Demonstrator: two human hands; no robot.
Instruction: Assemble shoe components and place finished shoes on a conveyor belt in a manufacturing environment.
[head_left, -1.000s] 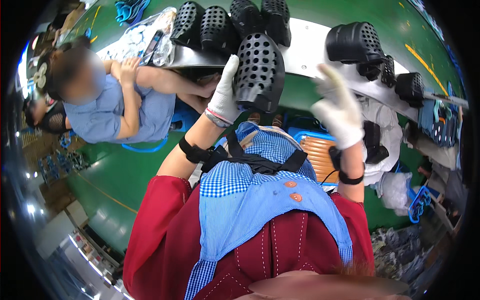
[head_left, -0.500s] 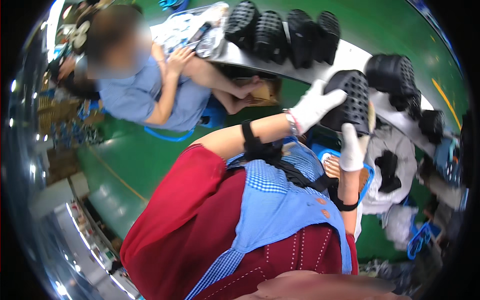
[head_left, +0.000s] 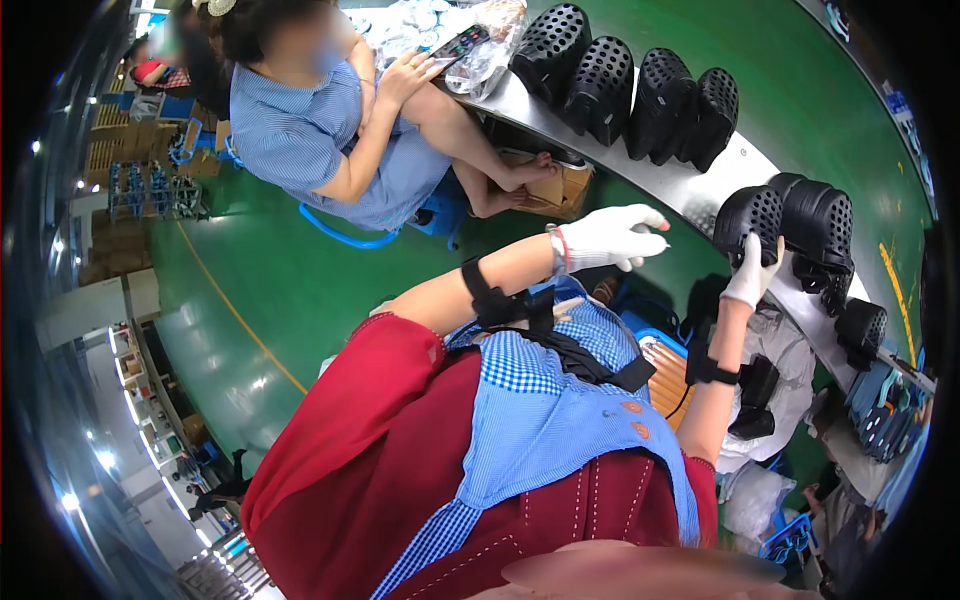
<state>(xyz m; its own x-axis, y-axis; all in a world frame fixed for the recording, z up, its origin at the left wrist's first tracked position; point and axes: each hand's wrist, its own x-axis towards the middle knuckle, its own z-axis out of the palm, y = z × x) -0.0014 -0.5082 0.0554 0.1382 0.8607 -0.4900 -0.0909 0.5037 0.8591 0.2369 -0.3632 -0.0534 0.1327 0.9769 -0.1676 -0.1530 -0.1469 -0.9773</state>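
Note:
My right hand (head_left: 752,272), in a white glove with bare fingertips, grips the near end of a black perforated clog (head_left: 748,216). This clog is at the bench's right part, against a group of black clogs (head_left: 822,222). In front of my body, short of the bench edge, my left hand (head_left: 610,238) hangs in the air. It wears a white glove too, its fingers are loosely stretched and apart, and nothing is in it. Several more black clogs (head_left: 662,105) stand in a row farther left along the metal bench (head_left: 745,158).
At the far left a co-worker (head_left: 325,150) sits beside the bench, near clear plastic bags (head_left: 490,50) and a black remote control (head_left: 462,45). A cardboard box (head_left: 565,190) is under the bench. Another clog (head_left: 860,333) lies at right, near blue strap-like pieces (head_left: 885,425).
The clog that both hands held up, sole showing, is now down at the bench with its holed top showing. My left hand has let go and drawn back; my right hand moved right with it.

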